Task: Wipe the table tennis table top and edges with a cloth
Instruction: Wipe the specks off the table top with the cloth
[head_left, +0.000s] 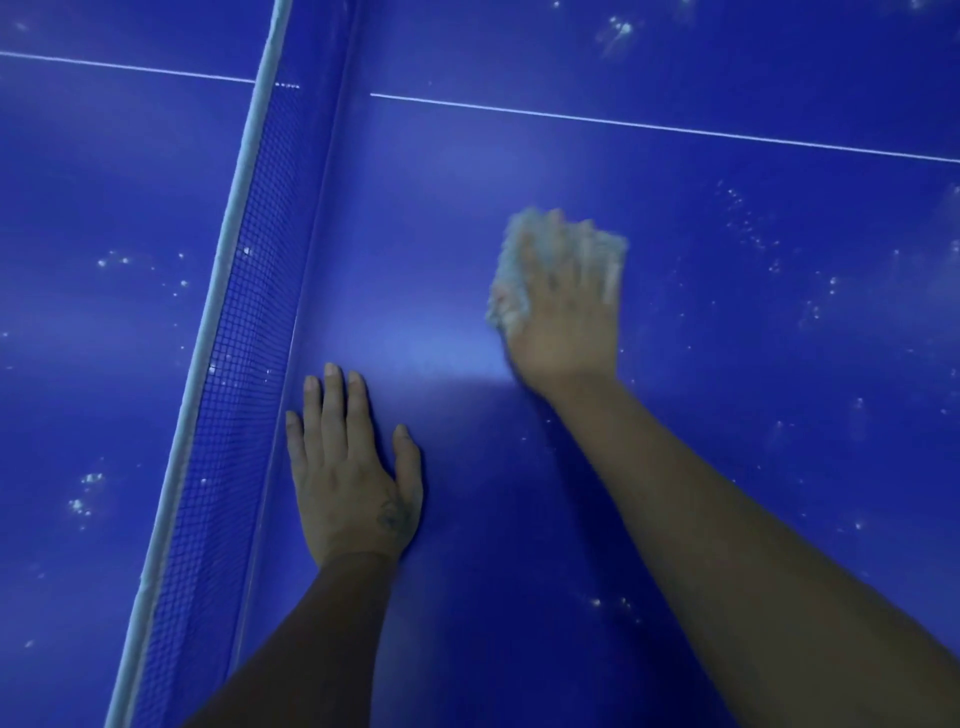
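The blue table tennis table top (753, 338) fills the view. My right hand (566, 317) presses a pale grey cloth (511, 265) flat on the table, right of the net; the cloth shows around my fingers and is blurred. My left hand (348, 478) lies flat on the table with its fingers spread, holding nothing, just right of the net's foot. White specks dot the surface on the right side and beyond the net on the left.
The net (244, 332), blue mesh with a white top band, runs from bottom left to the top centre. A thin white centre line (649, 126) crosses the table at the top. My forearms reach in from the bottom edge.
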